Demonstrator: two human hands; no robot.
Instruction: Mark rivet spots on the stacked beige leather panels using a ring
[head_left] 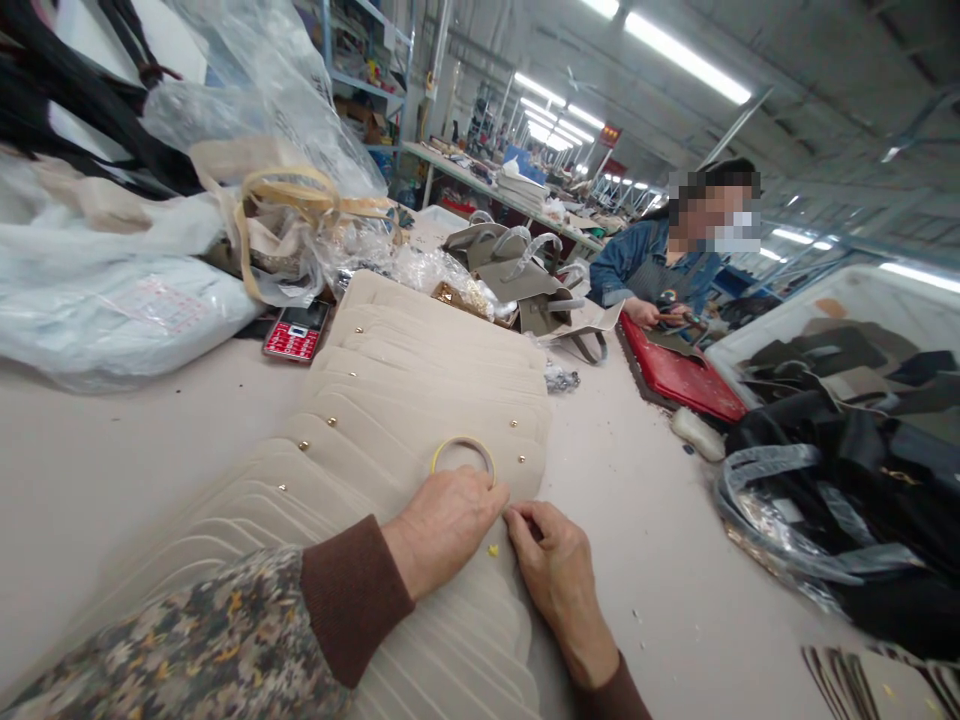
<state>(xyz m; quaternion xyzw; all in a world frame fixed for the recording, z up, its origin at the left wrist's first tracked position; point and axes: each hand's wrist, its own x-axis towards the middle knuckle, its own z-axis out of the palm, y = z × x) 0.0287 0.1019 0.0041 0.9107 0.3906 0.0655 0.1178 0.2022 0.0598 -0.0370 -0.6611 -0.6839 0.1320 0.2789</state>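
Observation:
A long overlapping row of beige leather panels [420,390] with small brass studs lies on the table in front of me. My left hand [446,525] rests knuckles-up on the near panels, fingers curled, touching a yellow tape ring [463,452]. Just to its right, my right hand [551,570] has its fingers pinched together on a panel edge; what they grip is too small to make out. A tiny yellow scrap [493,549] lies between the hands.
Plastic bags [112,290] and beige straps pile up at the left, with a red phone [298,332] beside them. Grey bag parts [525,275] sit further back. A person in a denim jacket [637,262] works at a red mat [679,375]. Black leather pieces [847,470] fill the right.

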